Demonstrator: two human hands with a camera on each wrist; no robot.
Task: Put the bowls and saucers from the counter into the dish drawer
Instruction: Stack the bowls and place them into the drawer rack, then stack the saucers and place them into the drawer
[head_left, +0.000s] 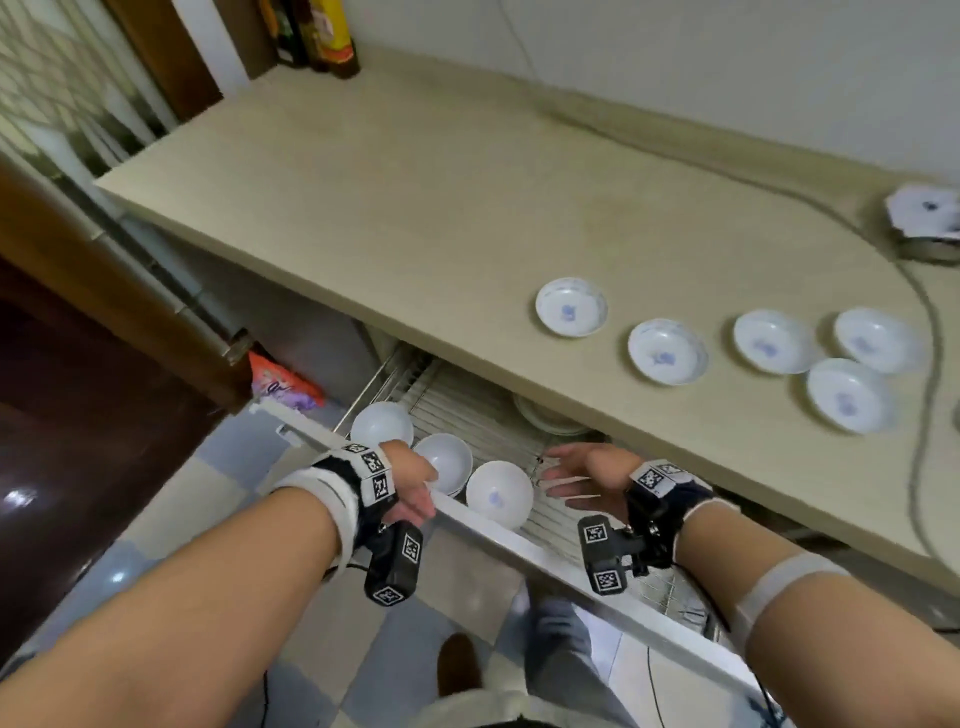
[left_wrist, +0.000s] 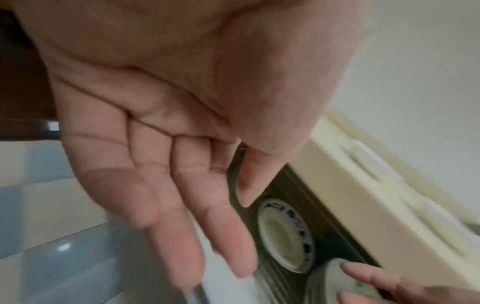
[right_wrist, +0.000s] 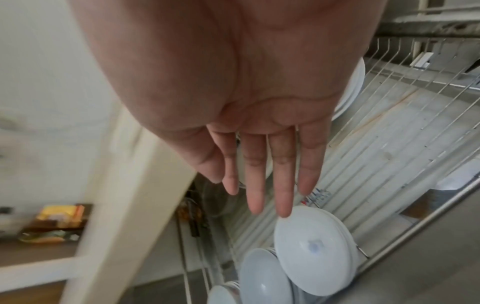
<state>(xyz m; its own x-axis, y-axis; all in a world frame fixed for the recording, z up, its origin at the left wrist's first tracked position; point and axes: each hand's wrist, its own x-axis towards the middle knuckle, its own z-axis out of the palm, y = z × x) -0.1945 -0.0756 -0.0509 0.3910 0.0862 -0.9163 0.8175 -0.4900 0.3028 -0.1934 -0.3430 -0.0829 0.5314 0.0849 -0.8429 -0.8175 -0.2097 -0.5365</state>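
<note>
Several white saucers with blue marks lie in a loose row on the beige counter (head_left: 415, 208), the leftmost saucer (head_left: 571, 306) nearest the middle. Below, the dish drawer (head_left: 524, 543) stands pulled out with three white bowls in its wire rack: left bowl (head_left: 382, 423), middle bowl (head_left: 447, 457), right bowl (head_left: 500, 493) (right_wrist: 311, 246). My left hand (head_left: 418, 493) (left_wrist: 207, 236) hangs open at the drawer's front edge beside the middle bowl, holding nothing. My right hand (head_left: 569, 480) (right_wrist: 259, 197) is open with straight fingers over the rack, just right of the right bowl.
Stacked plates (head_left: 550, 418) sit at the drawer's back under the counter. Bottles (head_left: 322, 31) stand at the counter's far left corner. A grey cable (head_left: 930, 364) runs past the saucers to a metal object (head_left: 927, 218). An orange packet (head_left: 280, 384) lies left of the drawer.
</note>
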